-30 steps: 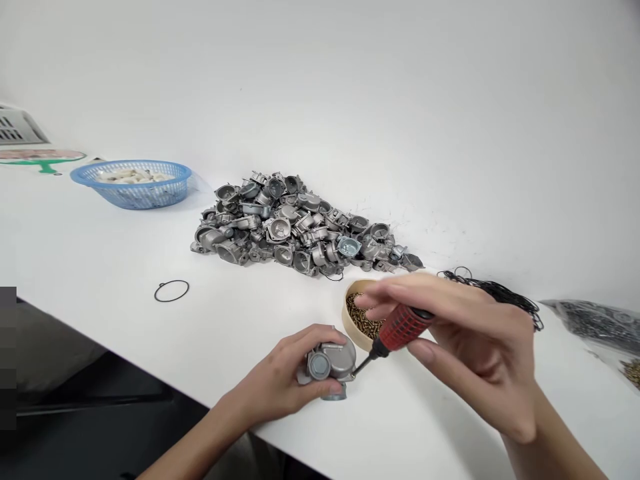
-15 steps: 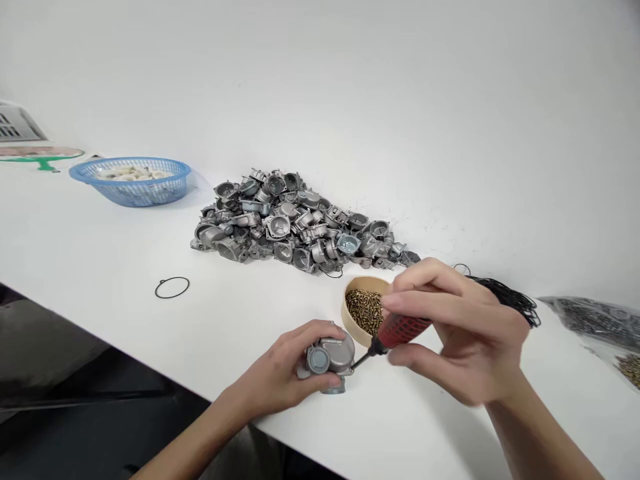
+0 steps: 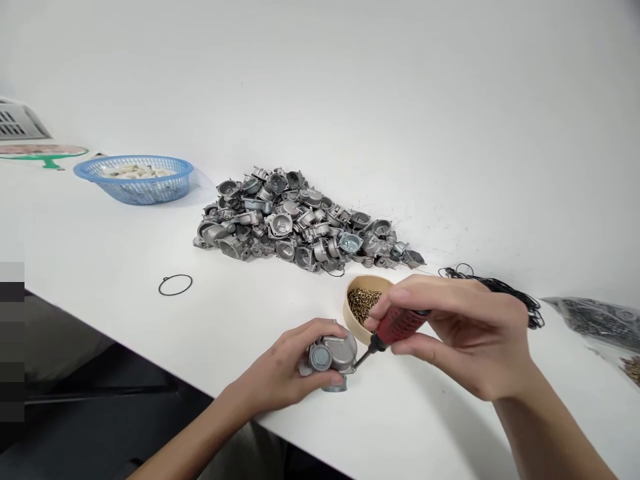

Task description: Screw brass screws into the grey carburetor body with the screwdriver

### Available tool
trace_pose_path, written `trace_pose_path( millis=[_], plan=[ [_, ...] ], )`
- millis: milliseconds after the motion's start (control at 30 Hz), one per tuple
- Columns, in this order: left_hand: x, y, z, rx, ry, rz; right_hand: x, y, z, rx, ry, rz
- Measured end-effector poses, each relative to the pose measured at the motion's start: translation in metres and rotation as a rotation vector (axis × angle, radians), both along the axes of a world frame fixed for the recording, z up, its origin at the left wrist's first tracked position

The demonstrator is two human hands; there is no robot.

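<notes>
Near the table's front edge my left hand (image 3: 295, 363) grips a grey metal carburetor (image 3: 343, 353), fingers over its top and thumb along its lower side. My right hand (image 3: 470, 327) holds a screwdriver (image 3: 400, 325) with a red and black handle. The screwdriver slants down to the left, its tip at the flange on the carburetor's right side. Any screw under the tip is too small to make out. Just behind the screwdriver stands a round cream bowl (image 3: 351, 320) of small brass-coloured screws (image 3: 363, 303), partly hidden by my right hand.
A heap of grey metal housings (image 3: 290, 223) lies against the wall. To the left are a black rubber ring (image 3: 175, 285) and a blue basket (image 3: 150, 190) of whitish pieces. Black rings (image 3: 510, 291) and a clear plastic bag (image 3: 595, 320) lie at the right.
The fingers of my right hand have shifted around the screwdriver handle, the index finger now lower along it. The screwdriver tip stays at the carburetor flange. The camera view has shifted slightly.
</notes>
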State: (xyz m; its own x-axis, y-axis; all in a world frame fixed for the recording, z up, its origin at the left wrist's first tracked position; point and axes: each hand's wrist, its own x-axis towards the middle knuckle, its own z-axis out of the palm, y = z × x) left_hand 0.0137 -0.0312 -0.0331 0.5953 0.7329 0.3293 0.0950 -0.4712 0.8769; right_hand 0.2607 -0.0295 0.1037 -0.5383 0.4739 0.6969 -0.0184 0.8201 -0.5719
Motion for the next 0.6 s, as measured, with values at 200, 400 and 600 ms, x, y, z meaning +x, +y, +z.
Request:
trace_pose_path(
  millis=[200, 400, 600],
  plan=[
    [0.000, 0.001, 0.002, -0.003, 0.006, -0.013, -0.004, 0.002, 0.000, 0.114, 0.009, -0.067],
    [0.001, -0.001, -0.001, 0.064, 0.030, 0.036, 0.003, 0.004, -0.001, 0.090, 0.031, -0.106],
    [-0.005, -0.002, -0.001, 0.336, 0.228, 0.161, 0.013, -0.001, 0.008, 0.120, 0.250, -0.229]
  ],
)
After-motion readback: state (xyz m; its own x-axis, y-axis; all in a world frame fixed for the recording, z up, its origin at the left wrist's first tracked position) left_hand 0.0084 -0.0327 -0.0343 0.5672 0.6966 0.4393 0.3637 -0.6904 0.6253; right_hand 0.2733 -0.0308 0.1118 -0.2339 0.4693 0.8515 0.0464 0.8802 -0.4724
